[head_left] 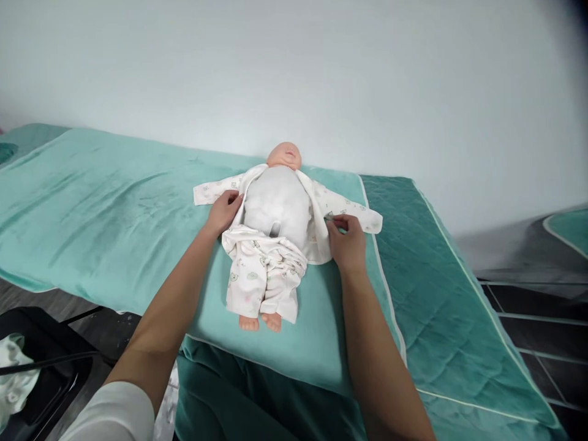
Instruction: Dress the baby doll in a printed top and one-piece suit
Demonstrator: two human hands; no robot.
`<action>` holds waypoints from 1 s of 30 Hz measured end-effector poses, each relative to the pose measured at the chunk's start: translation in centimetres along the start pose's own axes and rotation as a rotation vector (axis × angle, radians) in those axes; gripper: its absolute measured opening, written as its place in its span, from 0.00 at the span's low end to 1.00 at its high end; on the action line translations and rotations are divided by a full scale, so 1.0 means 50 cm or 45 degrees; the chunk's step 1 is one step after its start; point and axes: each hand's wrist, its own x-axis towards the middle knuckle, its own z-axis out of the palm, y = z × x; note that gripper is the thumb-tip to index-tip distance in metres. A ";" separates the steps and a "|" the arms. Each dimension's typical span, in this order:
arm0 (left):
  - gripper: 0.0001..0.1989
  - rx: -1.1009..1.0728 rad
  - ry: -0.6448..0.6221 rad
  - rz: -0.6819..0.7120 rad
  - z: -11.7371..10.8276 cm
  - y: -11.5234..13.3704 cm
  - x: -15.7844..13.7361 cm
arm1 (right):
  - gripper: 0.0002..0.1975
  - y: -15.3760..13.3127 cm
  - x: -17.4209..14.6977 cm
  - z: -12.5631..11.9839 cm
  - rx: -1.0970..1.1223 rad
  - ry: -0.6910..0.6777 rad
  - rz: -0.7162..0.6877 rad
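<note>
A baby doll (276, 199) lies on its back with its bare feet toward me. It wears a white patterned baby jacket (321, 245), spread wide at the front, and matching baby pants (248, 282) bunched at the waist. The doll's white cloth torso is exposed between the jacket's two front panels. My left hand (223, 213) is closed on the jacket's front edge at the left side of the torso. On the other side, my right hand (348, 244) pinches the jacket's edge just below the outstretched sleeve. Both jacket sleeves stick out sideways.
A light teal cover (114, 196) lies under the doll, with a darker quilted cover (427, 269) at the right. The wall (294, 73) stands directly behind. At the lower left is a black chair (50, 367) with patterned cloth (16, 380). Metal rails (537, 318) run along the right.
</note>
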 end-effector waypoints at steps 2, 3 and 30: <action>0.15 -0.008 -0.029 -0.002 -0.008 0.002 0.006 | 0.17 0.009 0.005 0.004 -0.123 -0.143 0.051; 0.15 -0.056 -0.004 -0.010 -0.014 0.003 0.007 | 0.19 0.009 0.005 0.006 -0.163 -0.195 0.052; 0.09 0.560 0.606 0.132 -0.086 -0.021 -0.036 | 0.10 0.040 -0.069 -0.127 -0.542 0.379 -0.181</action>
